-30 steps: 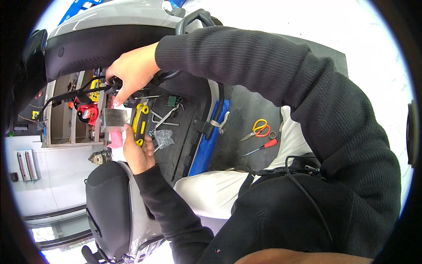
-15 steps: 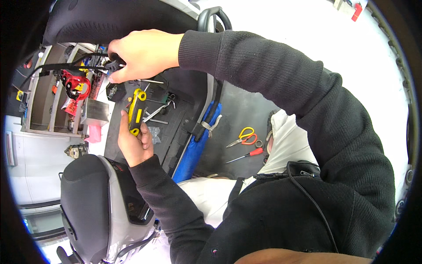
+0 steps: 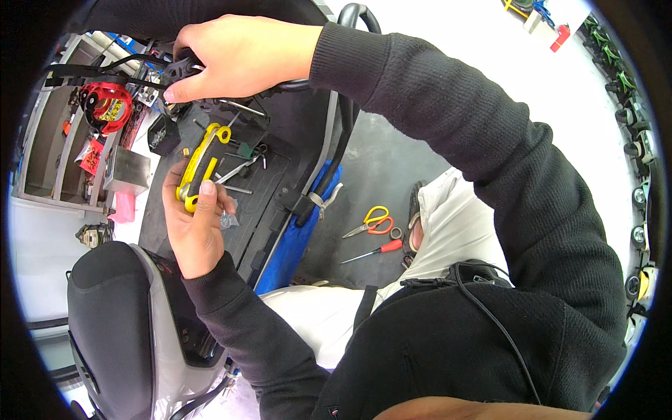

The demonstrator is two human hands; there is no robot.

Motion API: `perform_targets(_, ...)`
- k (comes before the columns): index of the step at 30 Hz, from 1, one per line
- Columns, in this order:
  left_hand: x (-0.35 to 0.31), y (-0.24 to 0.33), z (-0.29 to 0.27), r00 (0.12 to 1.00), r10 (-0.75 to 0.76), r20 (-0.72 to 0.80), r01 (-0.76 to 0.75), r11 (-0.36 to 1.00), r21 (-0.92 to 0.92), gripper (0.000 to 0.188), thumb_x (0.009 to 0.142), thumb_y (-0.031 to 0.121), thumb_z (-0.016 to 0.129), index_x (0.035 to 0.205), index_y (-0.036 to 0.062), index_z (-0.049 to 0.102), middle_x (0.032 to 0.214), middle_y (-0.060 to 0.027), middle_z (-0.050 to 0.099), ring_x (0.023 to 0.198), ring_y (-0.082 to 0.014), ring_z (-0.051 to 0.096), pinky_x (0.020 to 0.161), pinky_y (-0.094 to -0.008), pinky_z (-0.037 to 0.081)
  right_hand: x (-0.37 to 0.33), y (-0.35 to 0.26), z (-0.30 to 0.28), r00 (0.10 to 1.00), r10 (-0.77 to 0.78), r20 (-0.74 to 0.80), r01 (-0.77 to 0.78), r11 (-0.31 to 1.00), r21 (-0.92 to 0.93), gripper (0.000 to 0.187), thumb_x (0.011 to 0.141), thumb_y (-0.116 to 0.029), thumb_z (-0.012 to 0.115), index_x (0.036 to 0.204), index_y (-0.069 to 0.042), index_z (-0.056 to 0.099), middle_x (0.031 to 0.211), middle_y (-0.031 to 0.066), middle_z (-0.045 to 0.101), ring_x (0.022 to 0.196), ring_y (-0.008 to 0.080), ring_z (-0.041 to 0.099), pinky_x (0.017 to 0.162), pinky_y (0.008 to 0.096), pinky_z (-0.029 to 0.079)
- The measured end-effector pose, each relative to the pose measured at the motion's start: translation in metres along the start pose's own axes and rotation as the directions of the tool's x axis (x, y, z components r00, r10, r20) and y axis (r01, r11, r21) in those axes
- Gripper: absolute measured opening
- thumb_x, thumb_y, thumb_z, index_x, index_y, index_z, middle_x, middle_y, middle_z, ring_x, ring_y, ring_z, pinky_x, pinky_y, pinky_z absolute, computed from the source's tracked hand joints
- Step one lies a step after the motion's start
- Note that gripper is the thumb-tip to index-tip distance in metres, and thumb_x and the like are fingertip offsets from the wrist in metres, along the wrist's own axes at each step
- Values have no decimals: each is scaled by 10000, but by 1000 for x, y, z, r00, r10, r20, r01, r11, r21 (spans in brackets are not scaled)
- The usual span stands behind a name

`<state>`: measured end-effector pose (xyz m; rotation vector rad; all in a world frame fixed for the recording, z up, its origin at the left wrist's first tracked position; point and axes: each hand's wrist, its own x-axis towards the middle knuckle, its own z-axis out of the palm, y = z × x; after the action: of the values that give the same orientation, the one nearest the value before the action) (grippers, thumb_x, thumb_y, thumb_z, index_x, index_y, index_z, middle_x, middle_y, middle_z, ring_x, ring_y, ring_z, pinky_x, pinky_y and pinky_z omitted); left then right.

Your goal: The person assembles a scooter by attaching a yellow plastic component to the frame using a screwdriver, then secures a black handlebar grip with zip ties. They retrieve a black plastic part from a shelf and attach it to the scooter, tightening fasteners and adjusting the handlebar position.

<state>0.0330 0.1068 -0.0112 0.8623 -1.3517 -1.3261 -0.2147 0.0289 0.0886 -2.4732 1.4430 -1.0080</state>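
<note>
My left hand (image 3: 199, 224) is closed round a yellow and black folding hex key set (image 3: 203, 168), with the thumb along its near end. Above and beyond it, my right hand (image 3: 238, 59) grips a small black plastic piece (image 3: 182, 70) from which black cables run to the left. Its thumb and fingertips press on that piece, and its exact kind is partly hidden. Below the two hands lies the black footboard (image 3: 259, 210) of a scooter. Silver hex keys (image 3: 241, 168) and a small clear plastic bag (image 3: 229, 218) rest on it.
The scooter's dark seat (image 3: 112, 301) stands at the lower left. On the floor are yellow-and-orange scissors (image 3: 371, 222), a red-handled screwdriver (image 3: 381, 250) and a grey ring (image 3: 397, 233). A blue roll (image 3: 287, 252) lies along the footboard. Shelves (image 3: 49, 147) fill the far left.
My left hand's thumb has moved onto the hex key set, and its fingers now wrap further round it. My right hand still grips the black piece. The whole view has shifted slightly.
</note>
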Motion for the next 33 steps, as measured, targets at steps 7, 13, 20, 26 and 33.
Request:
perform_targets(7,9,-6,10,949,175,-262,-77,935,345,453,1091,336,662,1350,-30,596,795,-44,627,588,-84,534,520,-220,397,-7,-6,-3,999,49,21,-49,999,-15,729,940,-636,696,1219,38,692,1075,242,778,1039,406,767,908,465,607)
perform_targets(13,11,-2,11,939,-297,-174,249,935,-254,462,1146,452,505,1271,21,619,620,-48,546,390,-68,358,354,-240,234,-4,-9,-1,1000,28,-5,-28,999,-36,727,941,-635,689,1198,45,704,1049,244,779,1019,410,771,897,462,612)
perform_targets(20,2,1,-8,997,-46,67,48,999,-25,669,986,113,772,1530,-37,413,1268,-157,631,825,-158,624,745,-278,526,-2,-10,-3,1000,31,3,-31,998,-47,722,948,-607,716,1275,36,684,983,218,776,966,375,772,860,434,611)
perform_targets(26,1,6,1,983,167,73,-181,925,335,662,975,91,776,1511,-84,429,1256,-176,647,805,-148,644,727,-271,538,-10,-10,-6,1000,15,-13,-15,1000,-17,711,949,-606,715,1252,36,683,966,229,771,944,385,770,847,440,610)
perform_targets(33,9,2,22,958,58,-281,12,970,242,472,1105,445,570,1234,-8,605,731,-98,613,411,-109,446,380,-256,344,-14,-7,-4,998,-14,-53,14,1000,-14,705,947,-595,725,1255,38,678,929,231,768,904,388,772,824,438,612)
